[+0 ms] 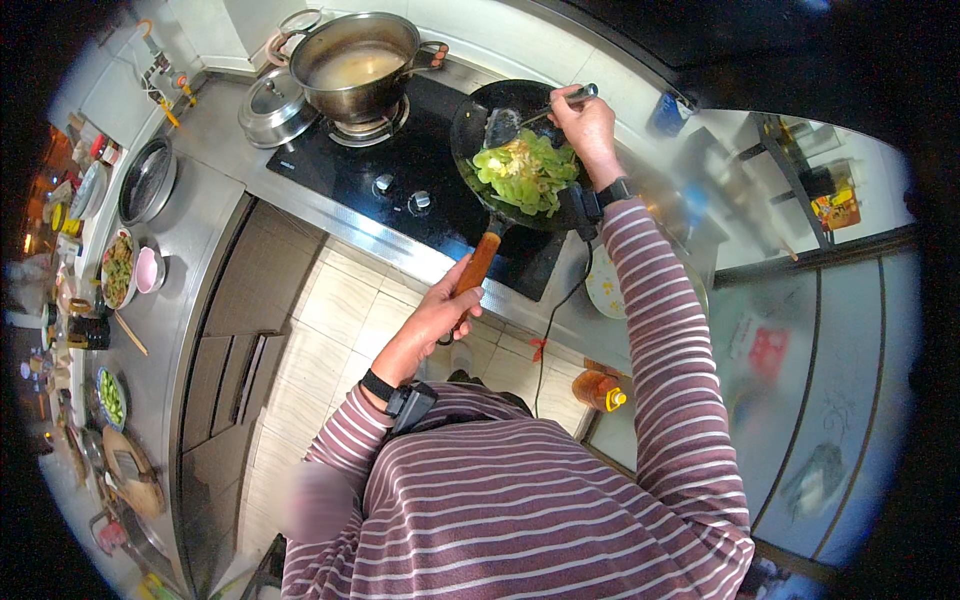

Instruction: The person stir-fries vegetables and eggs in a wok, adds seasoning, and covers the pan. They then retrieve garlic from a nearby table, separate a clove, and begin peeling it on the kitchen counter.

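A dark wok (pixel 470 140) sits over the right side of the black gas stove, its wooden handle (pixel 481 262) pointing toward me. My left hand (pixel 440 312) is closed around that handle. Inside the wok lies a heap of pale green sliced vegetable (pixel 530 172) with light chopped bits on top. My right hand (pixel 586 130) grips the handle of a metal spatula (pixel 540 112) above the wok's far right rim. The spatula's blade reaches down into the wok beside the vegetable. Both wrists carry black straps with small devices.
A large pot (pixel 345 90) of cloudy liquid stands on the left burner, its lid (pixel 275 108) beside it. Along the left counter are a dark pan (pixel 148 180), a pink bowl (pixel 149 270) and plates of food. An oil bottle (pixel 598 391) stands at lower right; a cable hangs from my right wrist.
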`<act>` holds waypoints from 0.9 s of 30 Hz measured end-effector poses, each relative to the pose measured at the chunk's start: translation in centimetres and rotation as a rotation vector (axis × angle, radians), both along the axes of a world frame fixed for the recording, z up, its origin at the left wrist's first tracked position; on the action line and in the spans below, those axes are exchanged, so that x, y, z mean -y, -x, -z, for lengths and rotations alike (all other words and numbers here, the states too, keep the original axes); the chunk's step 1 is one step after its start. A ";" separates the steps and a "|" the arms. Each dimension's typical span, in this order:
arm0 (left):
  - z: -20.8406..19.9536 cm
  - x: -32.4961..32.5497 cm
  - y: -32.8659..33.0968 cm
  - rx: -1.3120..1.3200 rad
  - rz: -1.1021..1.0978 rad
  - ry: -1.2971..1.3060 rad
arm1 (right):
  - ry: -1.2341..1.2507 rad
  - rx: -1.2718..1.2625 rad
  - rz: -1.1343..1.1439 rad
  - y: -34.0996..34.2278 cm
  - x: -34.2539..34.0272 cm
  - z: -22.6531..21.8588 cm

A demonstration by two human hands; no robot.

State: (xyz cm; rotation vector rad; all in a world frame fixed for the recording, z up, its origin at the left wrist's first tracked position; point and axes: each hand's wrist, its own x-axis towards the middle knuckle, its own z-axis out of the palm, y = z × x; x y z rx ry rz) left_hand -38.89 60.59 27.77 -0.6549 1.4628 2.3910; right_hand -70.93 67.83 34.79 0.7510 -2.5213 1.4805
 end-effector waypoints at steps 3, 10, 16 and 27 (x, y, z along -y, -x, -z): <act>0.0 0.1 0.0 0.003 0.009 -0.018 | 0.169 0.048 -0.011 0.4 0.3 0.5; -0.1 0.4 0.2 -0.003 0.023 -0.016 | 0.084 0.090 0.046 0.5 -1.8 1.0; 0.0 0.4 0.2 0.018 0.016 -0.024 | 0.007 -0.260 -0.241 0.0 -5.6 1.6; -0.3 0.3 0.0 0.007 -0.003 -0.015 | -0.168 -0.387 -0.040 -1.1 -11.3 1.9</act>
